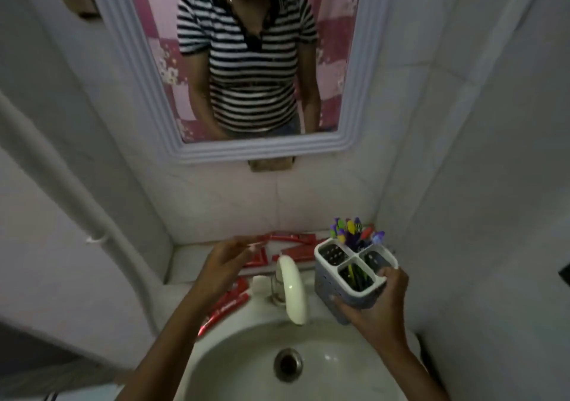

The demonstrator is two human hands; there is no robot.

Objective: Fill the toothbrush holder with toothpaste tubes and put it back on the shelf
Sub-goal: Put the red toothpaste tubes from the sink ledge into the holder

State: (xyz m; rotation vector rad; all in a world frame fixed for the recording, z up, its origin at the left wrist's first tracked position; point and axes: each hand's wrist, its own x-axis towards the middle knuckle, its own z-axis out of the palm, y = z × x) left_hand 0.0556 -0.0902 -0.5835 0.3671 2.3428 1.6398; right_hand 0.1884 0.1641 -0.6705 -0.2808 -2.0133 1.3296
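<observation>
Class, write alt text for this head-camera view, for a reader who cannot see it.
Over a white sink, the right hand holds a four-part holder with toothbrushes in its far part, while the left hand pinches a blurred toothpaste tube. More red tubes lie left of the tap, below a mirror.

Head camera looks down, close over sink [324, 366].

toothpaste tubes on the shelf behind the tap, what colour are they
Red, with white lettering, seen in the head view: the toothpaste tubes lie scattered along the shelf.
</observation>
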